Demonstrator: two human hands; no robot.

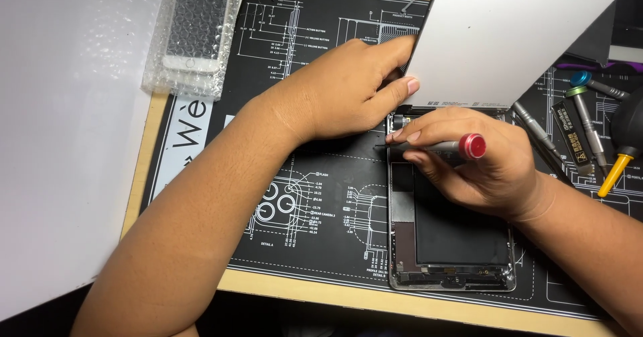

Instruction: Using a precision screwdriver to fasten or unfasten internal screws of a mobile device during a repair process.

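A black mat (321,196) printed with white diagrams covers most of a pale wood bench (429,307), with a white sheet (67,143) lying over the left end and a bubble-wrapped phone (194,32) at the top.

On the mat lies an opened tablet (450,243), its insides showing, long axis running toward and away from the person, bottom edge nearest them. Its silver panel (516,36) is tipped up at the far end and leans back, apparently joined to the body along that edge.

The left hand (348,93) props that panel, fingers curled round its lower left corner, thumb beneath. The right hand (469,163) is closed on a screwdriver (435,148) with a red cap, pinched between thumb and fingers. The driver lies almost flat, long axis left to right, red cap to the right and tip to the left, at the tablet's upper left corner.

If the left hand slackened, I'd judge the panel could drop onto the right hand or strain whatever links it to the body. A tip held so flat might skid off a screw and scratch nearby parts. A loosened screw could easily get lost on that busy black mat.

More drivers (583,116) lie to the right.
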